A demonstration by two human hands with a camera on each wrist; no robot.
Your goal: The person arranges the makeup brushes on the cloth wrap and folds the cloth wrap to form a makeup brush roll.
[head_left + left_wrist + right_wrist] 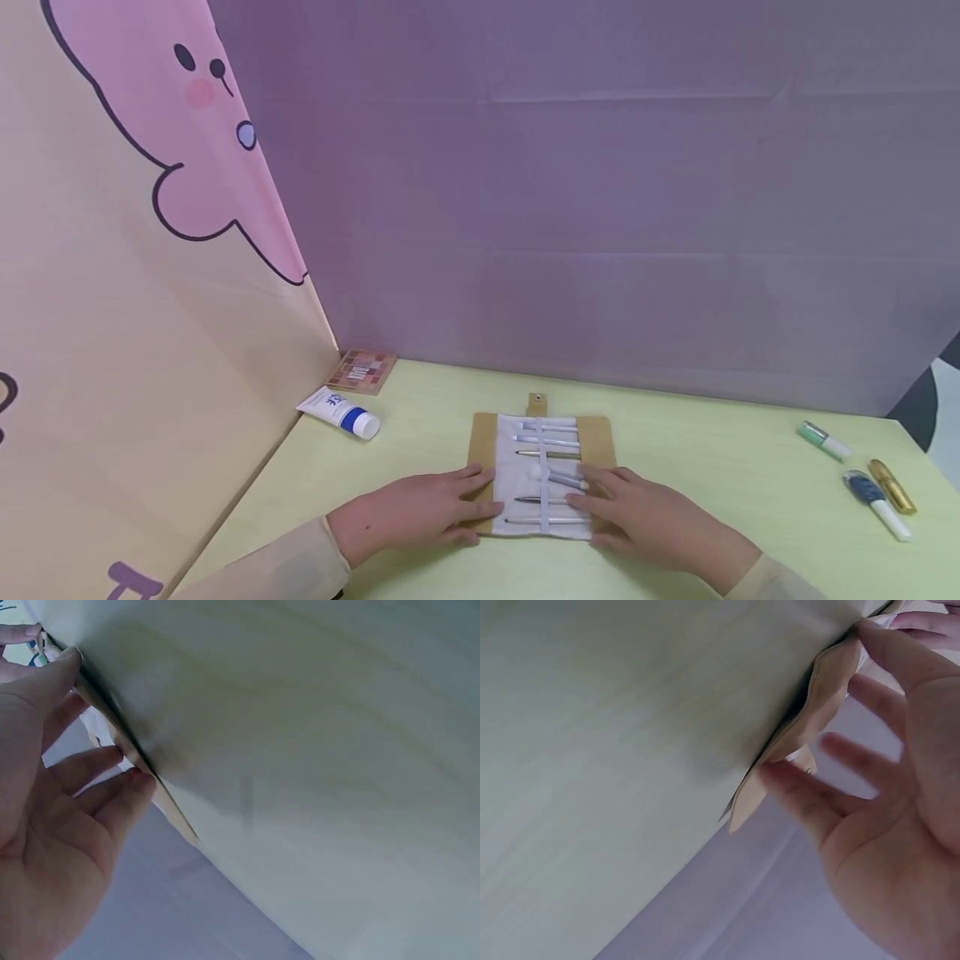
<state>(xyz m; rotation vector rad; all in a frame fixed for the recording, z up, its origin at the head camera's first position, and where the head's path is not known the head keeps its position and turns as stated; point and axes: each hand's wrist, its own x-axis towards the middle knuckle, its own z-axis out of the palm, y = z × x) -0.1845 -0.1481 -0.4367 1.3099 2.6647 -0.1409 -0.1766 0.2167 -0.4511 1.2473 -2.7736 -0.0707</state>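
Observation:
An unfolded tan-and-white makeup brush case (pixel 507 475) lies flat on the table. Several slim brushes (pixel 561 522) are tucked side by side under its white elastic band (pixel 545 487), some with white handles, one brownish. My left hand (pixel 420 508) rests on the case's left tan border, fingers spread over it. On the opposite border, my right hand (pixel 652 518) lies with its fingertips touching the edge and the brush ends. In the right wrist view the tan edge (pixel 832 690) looks wavy, lifted slightly from the table beside the fingers. A snap tab (pixel 537 405) sticks out at the far side.
At the back left are an eyeshadow palette (pixel 362 372) and a white tube with a blue band (pixel 341 412). To the right lie a green-and-white small tube (pixel 823 440), a gold tube (pixel 892 486) and a dark bottle with white cap (pixel 876 503). A purple curtain (pixel 600 200) hangs behind.

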